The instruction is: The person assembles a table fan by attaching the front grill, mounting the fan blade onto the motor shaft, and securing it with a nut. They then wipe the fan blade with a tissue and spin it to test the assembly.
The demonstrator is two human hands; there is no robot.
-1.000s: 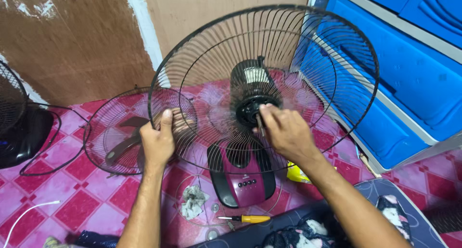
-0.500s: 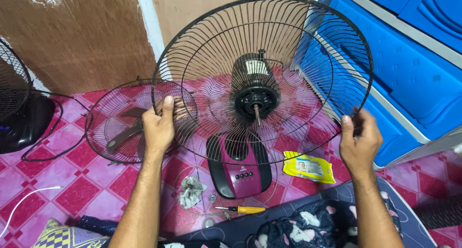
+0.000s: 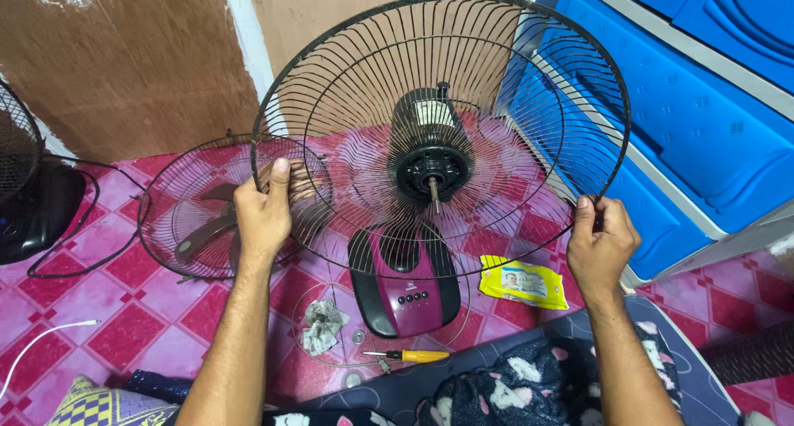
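A black wire rear fan guard stands upright around the fan's black motor and bare shaft. My left hand grips the guard's rim at its lower left. My right hand grips the rim at its lower right. Below the motor sits the fan's magenta and black base with a row of buttons.
A second wire guard with a fan blade lies on the pink tiled floor at left. A yellow-handled screwdriver, a crumpled rag and a yellow packet lie nearby. Another black fan stands far left; blue panels stand right.
My right hand left the motor shaft and took hold of the guard's right rim. My left hand stayed on the left rim.
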